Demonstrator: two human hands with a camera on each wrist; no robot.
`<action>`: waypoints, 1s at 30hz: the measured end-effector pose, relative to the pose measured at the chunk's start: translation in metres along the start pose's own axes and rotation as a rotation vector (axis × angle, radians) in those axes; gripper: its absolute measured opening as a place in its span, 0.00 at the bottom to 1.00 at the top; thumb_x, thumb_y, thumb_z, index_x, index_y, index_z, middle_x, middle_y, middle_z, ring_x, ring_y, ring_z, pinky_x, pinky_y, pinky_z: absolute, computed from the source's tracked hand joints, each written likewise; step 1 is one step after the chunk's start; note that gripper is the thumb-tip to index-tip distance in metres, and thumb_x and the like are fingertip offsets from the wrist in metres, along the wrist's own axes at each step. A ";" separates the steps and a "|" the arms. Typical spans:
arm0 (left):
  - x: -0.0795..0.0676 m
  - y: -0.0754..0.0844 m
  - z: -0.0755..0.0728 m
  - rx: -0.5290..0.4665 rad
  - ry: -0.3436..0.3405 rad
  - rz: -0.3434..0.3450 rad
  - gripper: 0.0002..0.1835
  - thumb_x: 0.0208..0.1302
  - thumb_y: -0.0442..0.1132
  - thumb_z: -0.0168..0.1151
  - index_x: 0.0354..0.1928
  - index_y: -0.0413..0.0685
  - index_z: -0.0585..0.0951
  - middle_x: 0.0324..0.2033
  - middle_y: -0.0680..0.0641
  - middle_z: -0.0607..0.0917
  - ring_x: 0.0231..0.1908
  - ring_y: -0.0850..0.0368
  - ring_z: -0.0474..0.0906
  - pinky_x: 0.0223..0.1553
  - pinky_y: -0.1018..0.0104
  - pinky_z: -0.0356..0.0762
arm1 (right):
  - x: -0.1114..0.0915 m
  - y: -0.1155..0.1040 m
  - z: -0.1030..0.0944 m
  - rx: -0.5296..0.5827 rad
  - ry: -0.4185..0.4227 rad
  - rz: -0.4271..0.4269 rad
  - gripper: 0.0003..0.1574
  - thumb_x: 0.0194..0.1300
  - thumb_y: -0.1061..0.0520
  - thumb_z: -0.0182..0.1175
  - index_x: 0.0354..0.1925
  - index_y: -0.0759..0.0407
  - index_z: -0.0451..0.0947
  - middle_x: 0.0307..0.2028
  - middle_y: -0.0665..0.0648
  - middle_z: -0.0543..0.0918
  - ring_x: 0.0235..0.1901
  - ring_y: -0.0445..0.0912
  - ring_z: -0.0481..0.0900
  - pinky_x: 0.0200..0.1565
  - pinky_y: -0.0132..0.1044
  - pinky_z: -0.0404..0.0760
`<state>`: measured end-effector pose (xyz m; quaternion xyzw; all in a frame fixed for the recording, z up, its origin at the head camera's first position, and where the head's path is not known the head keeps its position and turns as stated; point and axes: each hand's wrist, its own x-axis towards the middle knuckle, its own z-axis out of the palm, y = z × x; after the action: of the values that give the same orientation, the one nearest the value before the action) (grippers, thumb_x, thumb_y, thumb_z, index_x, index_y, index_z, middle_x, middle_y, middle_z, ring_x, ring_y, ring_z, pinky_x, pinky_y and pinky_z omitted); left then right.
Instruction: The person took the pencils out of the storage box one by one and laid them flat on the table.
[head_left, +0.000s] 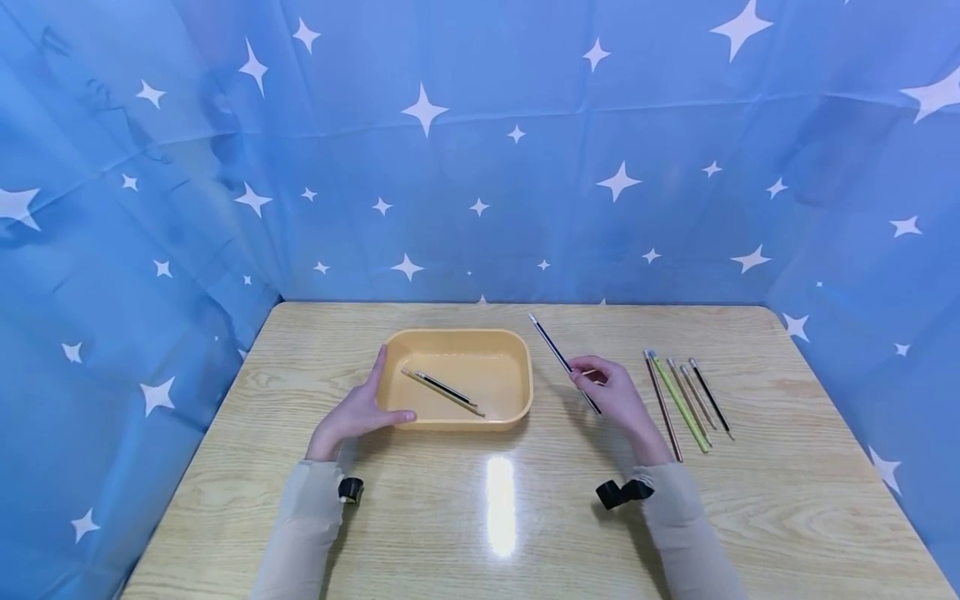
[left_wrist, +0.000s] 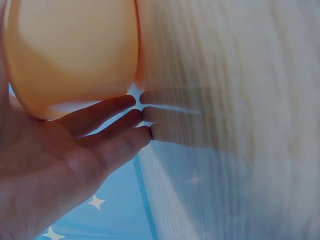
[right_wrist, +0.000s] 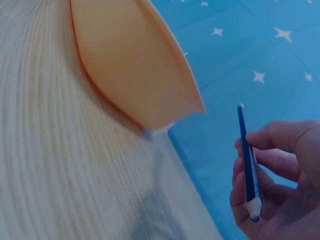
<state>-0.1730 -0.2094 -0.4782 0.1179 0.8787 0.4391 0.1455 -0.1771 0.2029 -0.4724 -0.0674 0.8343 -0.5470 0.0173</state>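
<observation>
A yellow tray holds two pencils, a black one and a tan one. My left hand rests against its left end with straight, spread fingers, the thumb along the front side. In the left wrist view, fingers lie alongside the tray's outer wall. To the right of the tray, my right hand pinches a dark blue pencil between thumb and fingers, above the table. Its white-capped end points up and away, toward the back. The right wrist view shows the sharpened tip nearer the palm.
Several pencils lie side by side on the wooden table right of my right hand, among them a light green pencil and a black pencil. A blue curtain with white stars stands behind the table and along both sides.
</observation>
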 end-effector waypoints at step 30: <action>0.001 0.001 -0.001 0.013 0.001 -0.005 0.69 0.51 0.56 0.74 0.75 0.51 0.28 0.69 0.26 0.52 0.65 0.29 0.57 0.62 0.37 0.57 | -0.042 0.042 -0.051 -0.236 0.233 0.118 0.15 0.67 0.63 0.58 0.49 0.72 0.78 0.35 0.65 0.81 0.28 0.43 0.76 0.24 0.30 0.75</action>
<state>-0.1739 -0.2094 -0.4771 0.1163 0.8819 0.4331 0.1456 -0.1444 0.2712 -0.4924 0.0439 0.8915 -0.4475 -0.0553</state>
